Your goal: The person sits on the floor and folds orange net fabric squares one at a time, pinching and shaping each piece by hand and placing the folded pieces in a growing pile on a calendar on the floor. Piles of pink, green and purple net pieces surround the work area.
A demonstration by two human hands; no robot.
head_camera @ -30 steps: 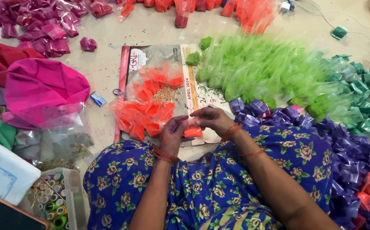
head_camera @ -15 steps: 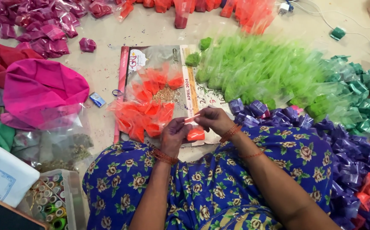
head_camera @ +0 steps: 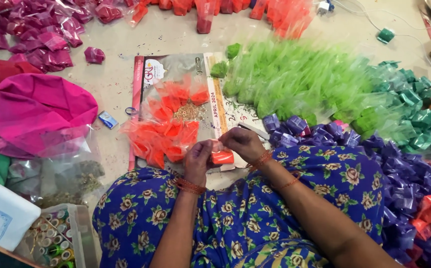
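Okay, biggest first: we see green packet heap (head_camera: 305, 84) far right of centre, purple packets (head_camera: 324, 134) just beside knee, pink cloth bundle (head_camera: 36, 111) at left. Orange packet pile (head_camera: 168, 129) lies on calendar sheet (head_camera: 225, 111), centre. We note left hand (head_camera: 199, 158) and right hand (head_camera: 243, 143) meeting over lap, both pinching one small orange packet (head_camera: 222, 157), fingers closed on it. Thread spools (head_camera: 51, 243) sit in tub, bottom left.
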